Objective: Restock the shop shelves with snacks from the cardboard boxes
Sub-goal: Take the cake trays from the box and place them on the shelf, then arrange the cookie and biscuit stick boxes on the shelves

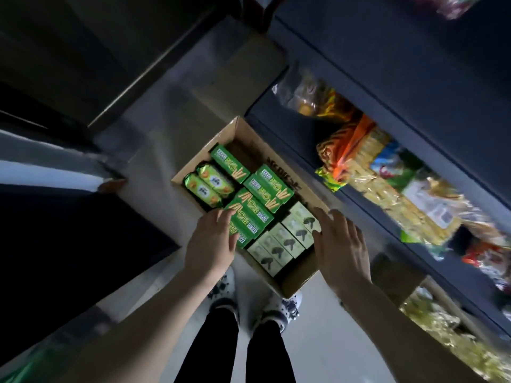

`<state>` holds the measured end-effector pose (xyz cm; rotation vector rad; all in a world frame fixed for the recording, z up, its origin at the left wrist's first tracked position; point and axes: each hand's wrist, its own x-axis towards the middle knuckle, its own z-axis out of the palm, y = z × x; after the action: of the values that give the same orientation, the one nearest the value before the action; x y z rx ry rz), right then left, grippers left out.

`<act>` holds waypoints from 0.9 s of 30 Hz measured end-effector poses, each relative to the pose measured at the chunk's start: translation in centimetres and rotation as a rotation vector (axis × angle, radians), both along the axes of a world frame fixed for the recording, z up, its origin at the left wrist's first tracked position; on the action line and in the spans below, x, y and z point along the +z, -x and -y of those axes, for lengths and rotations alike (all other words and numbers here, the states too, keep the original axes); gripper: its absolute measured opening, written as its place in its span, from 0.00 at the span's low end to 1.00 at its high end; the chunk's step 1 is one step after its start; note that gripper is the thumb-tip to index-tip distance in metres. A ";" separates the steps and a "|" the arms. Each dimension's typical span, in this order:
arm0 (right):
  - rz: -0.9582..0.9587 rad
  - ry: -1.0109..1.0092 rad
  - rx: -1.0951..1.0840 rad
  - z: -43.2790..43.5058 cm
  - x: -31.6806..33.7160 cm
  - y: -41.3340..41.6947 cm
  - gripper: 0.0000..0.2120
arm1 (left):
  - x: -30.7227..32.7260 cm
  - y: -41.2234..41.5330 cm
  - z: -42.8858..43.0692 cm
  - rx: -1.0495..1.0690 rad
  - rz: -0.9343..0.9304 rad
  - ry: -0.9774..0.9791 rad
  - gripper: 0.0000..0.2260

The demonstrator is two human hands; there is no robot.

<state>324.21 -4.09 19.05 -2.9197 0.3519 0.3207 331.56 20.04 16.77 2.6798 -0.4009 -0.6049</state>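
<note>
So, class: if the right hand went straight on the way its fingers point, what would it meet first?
Probably the pale green packets by the right wall of the cardboard box; the right hand hovers beside them. Depth is unclear, so the wall could come first.

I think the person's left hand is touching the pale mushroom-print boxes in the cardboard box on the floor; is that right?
Not quite: in the head view the left hand touches the bright green boxes in the cardboard box on the floor; the pale mushroom-print boxes lie nearer the right hand.

bare forearms [154,313], black trousers [218,352], white shoes [284,309] speckled with dark decorations.
</note>
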 end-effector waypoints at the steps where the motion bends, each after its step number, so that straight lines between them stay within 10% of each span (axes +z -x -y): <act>1: -0.012 -0.011 -0.008 0.0 -1.6 0.2 0.21 | -1.6 0.2 0.2 -0.005 -0.018 0.002 0.21; 27: -0.422 -0.312 -0.428 5.6 -29.9 3.7 0.34 | -30.7 3.1 19.9 -0.127 -0.422 0.046 0.43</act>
<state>320.49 -9.68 -10.82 -2.3754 0.8799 0.8348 328.44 0.15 -13.92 2.4070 -0.4584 -1.1525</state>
